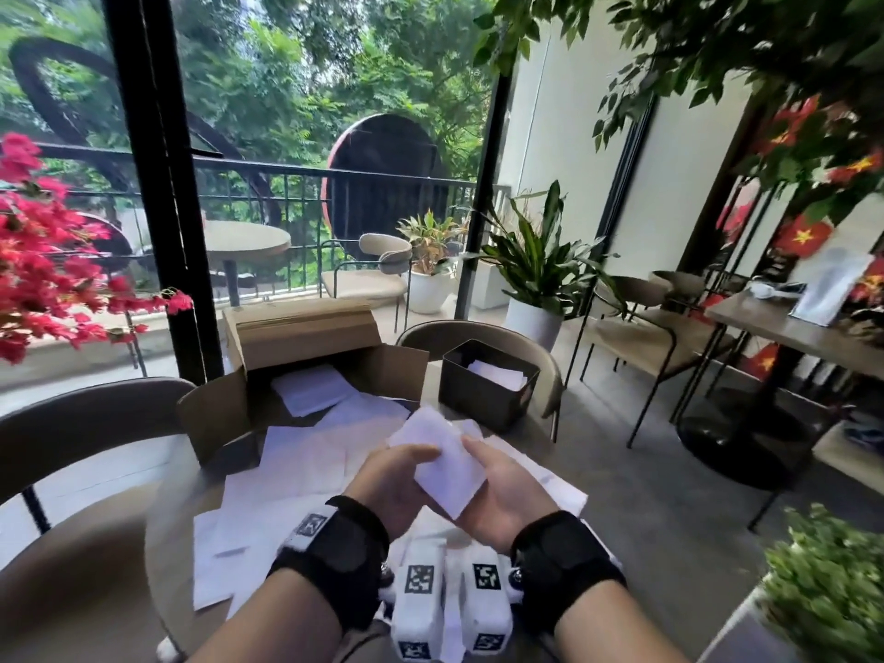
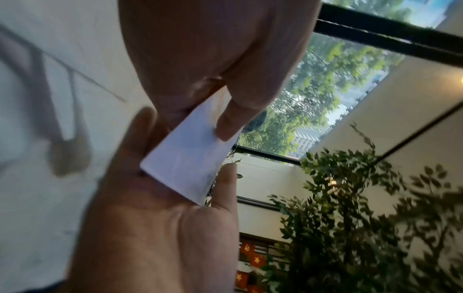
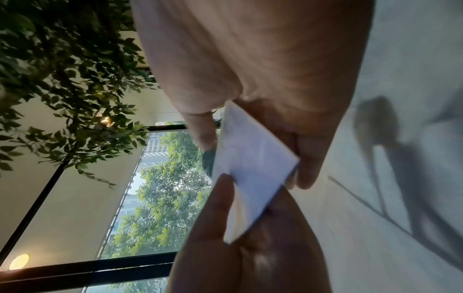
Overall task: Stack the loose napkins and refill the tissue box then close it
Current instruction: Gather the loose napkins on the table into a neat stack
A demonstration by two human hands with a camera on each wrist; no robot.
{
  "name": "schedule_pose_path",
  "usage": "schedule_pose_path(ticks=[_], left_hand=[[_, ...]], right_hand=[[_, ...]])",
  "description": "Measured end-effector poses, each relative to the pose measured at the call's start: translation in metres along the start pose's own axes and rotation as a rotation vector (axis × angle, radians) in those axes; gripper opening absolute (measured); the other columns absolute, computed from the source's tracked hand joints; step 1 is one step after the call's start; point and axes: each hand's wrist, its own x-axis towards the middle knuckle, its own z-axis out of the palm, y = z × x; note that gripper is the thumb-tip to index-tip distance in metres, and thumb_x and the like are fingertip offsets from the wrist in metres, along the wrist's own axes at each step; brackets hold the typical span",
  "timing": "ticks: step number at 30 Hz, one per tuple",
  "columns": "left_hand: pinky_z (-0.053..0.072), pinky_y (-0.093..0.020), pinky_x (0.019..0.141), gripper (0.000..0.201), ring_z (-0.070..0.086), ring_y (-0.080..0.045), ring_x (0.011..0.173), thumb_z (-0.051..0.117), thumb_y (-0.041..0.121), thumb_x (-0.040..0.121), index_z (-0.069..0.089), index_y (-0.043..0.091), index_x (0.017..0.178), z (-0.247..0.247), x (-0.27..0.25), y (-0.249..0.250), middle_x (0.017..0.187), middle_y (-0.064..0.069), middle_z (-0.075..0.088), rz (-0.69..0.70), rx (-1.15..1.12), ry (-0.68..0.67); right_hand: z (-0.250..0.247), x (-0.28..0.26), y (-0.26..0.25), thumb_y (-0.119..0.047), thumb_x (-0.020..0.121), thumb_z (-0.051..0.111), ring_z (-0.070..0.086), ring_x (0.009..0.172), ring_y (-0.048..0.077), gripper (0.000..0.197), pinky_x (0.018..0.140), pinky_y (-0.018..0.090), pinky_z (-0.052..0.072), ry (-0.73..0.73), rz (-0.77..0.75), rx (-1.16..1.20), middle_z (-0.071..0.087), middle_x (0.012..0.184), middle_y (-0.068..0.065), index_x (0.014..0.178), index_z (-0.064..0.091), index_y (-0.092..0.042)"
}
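Both hands hold a small stack of white napkins (image 1: 442, 464) above the round table (image 1: 167, 543). My left hand (image 1: 402, 471) grips its left edge, thumb on top. On the other side my right hand (image 1: 497, 476) pinches the right edge. In the left wrist view the stack (image 2: 185, 162) lies between my thumb and fingers. The right wrist view shows the same stack (image 3: 253, 174) under my thumb. Loose napkins (image 1: 296, 466) lie scattered over the table. The black tissue box (image 1: 488, 382) stands open at the far right with a few napkins inside.
An open cardboard box (image 1: 306, 370) with more napkins sits at the table's far side. Chairs stand behind the tissue box (image 1: 478, 334) and at the left (image 1: 86, 413). A potted plant (image 1: 827, 581) is close on the right.
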Motion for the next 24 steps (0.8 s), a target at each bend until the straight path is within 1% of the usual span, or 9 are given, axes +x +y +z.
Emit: schedule_pose_path(ticks=[2, 3, 6, 7, 11, 15, 17, 20, 24], left_hand=[[0.051, -0.051, 0.106, 0.048, 0.065, -0.040, 0.120, 0.066, 0.010, 0.089, 0.058, -0.005, 0.134, -0.002, -0.008, 0.006, 0.127, -0.027, 0.067, 0.008, 0.085, -0.046], [0.055, -0.047, 0.101, 0.046, 0.069, -0.035, 0.115, 0.068, 0.015, 0.089, 0.062, -0.002, 0.132, 0.001, -0.013, 0.011, 0.124, -0.023, 0.069, 0.003, 0.128, -0.036], [0.060, -0.034, 0.077, 0.039, 0.074, -0.023, 0.083, 0.074, 0.031, 0.088, 0.071, 0.009, 0.121, 0.002, -0.018, 0.025, 0.102, -0.011, 0.074, -0.037, 0.210, 0.065], [0.060, -0.032, 0.073, 0.038, 0.073, -0.020, 0.081, 0.075, 0.034, 0.088, 0.072, 0.013, 0.118, 0.002, -0.018, 0.029, 0.100, -0.009, 0.074, -0.045, 0.248, 0.068], [0.060, -0.031, 0.076, 0.021, 0.072, -0.018, 0.094, 0.072, 0.022, 0.092, 0.074, 0.016, 0.112, 0.007, -0.016, 0.038, 0.111, -0.007, 0.076, -0.016, 0.434, 0.029], [0.062, -0.038, 0.082, 0.024, 0.071, -0.021, 0.087, 0.074, 0.014, 0.089, 0.072, 0.019, 0.113, 0.015, -0.017, 0.031, 0.098, -0.010, 0.074, 0.054, 0.675, -0.052], [0.063, -0.041, 0.078, 0.032, 0.070, -0.023, 0.081, 0.076, 0.016, 0.088, 0.068, 0.018, 0.119, 0.011, -0.015, 0.029, 0.094, -0.012, 0.071, 0.060, 0.757, -0.001], [0.060, -0.029, 0.058, 0.024, 0.068, -0.020, 0.066, 0.072, 0.020, 0.093, 0.064, 0.016, 0.114, 0.000, -0.015, 0.036, 0.087, -0.010, 0.071, 0.036, 0.867, 0.061], [0.053, -0.026, 0.057, 0.017, 0.071, -0.020, 0.071, 0.069, 0.031, 0.093, 0.067, 0.017, 0.103, -0.040, -0.009, 0.067, 0.092, -0.005, 0.075, 0.103, 1.126, 0.238]], right_hand=[[-0.002, -0.004, -0.010, -0.031, 0.112, 0.039, 0.074, 0.115, 0.035, 0.055, 0.107, 0.041, 0.051, 0.034, -0.042, -0.043, 0.067, 0.135, 0.030, 0.139, 0.060, 0.012], [-0.004, -0.006, -0.014, -0.028, 0.113, 0.036, 0.076, 0.109, 0.035, 0.053, 0.103, 0.041, 0.053, 0.057, -0.055, -0.077, 0.070, 0.130, 0.029, 0.136, 0.061, 0.012], [-0.012, -0.005, -0.025, -0.027, 0.112, 0.039, 0.067, 0.125, 0.034, 0.049, 0.118, 0.042, 0.043, 0.142, -0.042, -0.165, 0.072, 0.131, 0.024, 0.135, 0.063, 0.009], [-0.013, -0.006, -0.029, -0.026, 0.111, 0.042, 0.066, 0.126, 0.033, 0.047, 0.120, 0.042, 0.041, 0.152, -0.040, -0.190, 0.072, 0.131, 0.023, 0.134, 0.064, 0.008], [-0.015, -0.014, -0.038, -0.026, 0.110, 0.045, 0.066, 0.123, 0.036, 0.045, 0.123, 0.046, 0.038, 0.116, -0.031, -0.226, 0.071, 0.131, 0.026, 0.126, 0.070, 0.008], [-0.028, -0.008, -0.036, -0.029, 0.110, 0.045, 0.069, 0.118, 0.036, 0.047, 0.113, 0.047, 0.046, 0.104, -0.010, -0.198, 0.069, 0.133, 0.028, 0.135, 0.067, 0.005], [-0.032, -0.006, -0.034, -0.027, 0.107, 0.048, 0.065, 0.127, 0.037, 0.047, 0.116, 0.047, 0.045, 0.067, 0.034, -0.158, 0.066, 0.139, 0.028, 0.138, 0.065, 0.005], [-0.026, -0.008, -0.035, -0.021, 0.094, 0.054, 0.078, 0.102, 0.036, 0.045, 0.094, 0.045, 0.060, 0.037, 0.059, -0.144, 0.073, 0.125, 0.028, 0.121, 0.074, 0.009], [-0.031, -0.008, -0.038, -0.026, 0.111, 0.041, 0.080, 0.089, 0.038, 0.047, 0.089, 0.048, 0.060, 0.147, 0.017, -0.147, 0.076, 0.118, 0.028, 0.123, 0.071, 0.009]])
